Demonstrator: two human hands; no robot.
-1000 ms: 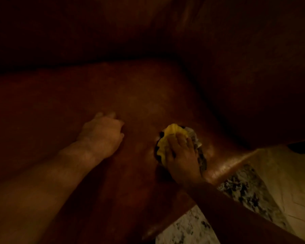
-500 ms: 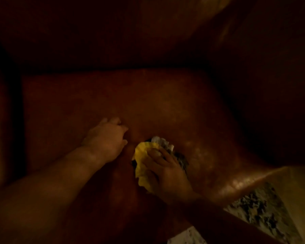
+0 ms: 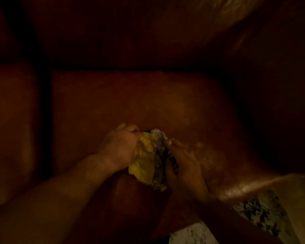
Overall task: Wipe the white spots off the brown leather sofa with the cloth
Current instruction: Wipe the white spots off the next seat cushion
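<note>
The brown leather sofa seat cushion (image 3: 130, 99) fills the dim view, with its backrest above. A crumpled yellow cloth (image 3: 148, 162) with a grey patterned part sits low over the cushion's front, held between both hands. My left hand (image 3: 121, 147) grips its left side with curled fingers. My right hand (image 3: 183, 159) holds its right side, fingers along the patterned edge. A shiny damp-looking streak lies on the leather just right of my right hand. No white spots can be made out in this light.
A second seat cushion (image 3: 12, 124) lies at the left, past a dark gap. The sofa armrest (image 3: 275, 85) rises at the right. A speckled rug or floor (image 3: 259, 213) shows beyond the seat's front edge at lower right.
My left hand has moved right from the bare cushion and taken hold of the cloth. The cloth has risen off the leather between both hands. The view has shifted left.
</note>
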